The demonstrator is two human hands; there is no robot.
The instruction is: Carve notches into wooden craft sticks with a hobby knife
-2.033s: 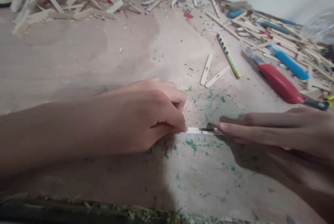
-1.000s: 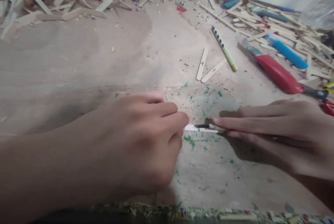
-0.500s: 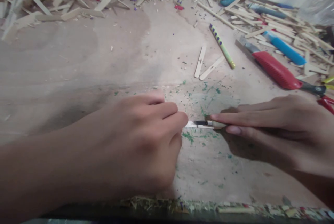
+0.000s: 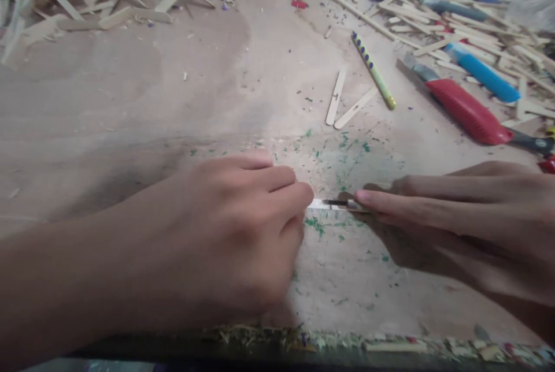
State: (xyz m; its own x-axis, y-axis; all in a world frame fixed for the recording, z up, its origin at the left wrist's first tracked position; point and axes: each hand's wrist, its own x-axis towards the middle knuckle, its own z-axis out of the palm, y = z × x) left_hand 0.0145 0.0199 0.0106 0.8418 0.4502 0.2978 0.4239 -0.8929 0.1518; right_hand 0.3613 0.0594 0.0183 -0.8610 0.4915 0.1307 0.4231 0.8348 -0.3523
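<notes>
My left hand is closed, knuckles up, on the wooden table. Its fingers pinch a pale, flat craft stick, most of it hidden under them. From the right, my right hand grips a small craft knife with a silver collar and a thin dark blade. The index finger lies along the knife, and the blade rests on or just over the stick, pointing at my left fingers. Green shavings are scattered around both hands.
Two slotted craft sticks and a spotted pencil lie beyond my hands. At right are a red-handled cutting tool, a blue-handled tool and piled sticks. More wood pieces heap up far left; shavings line the front edge.
My right hand has rolled slightly, so its thumb tip is now hidden, and the knife has shifted a little to the right. My left hand keeps its place. The view has shifted slightly.
</notes>
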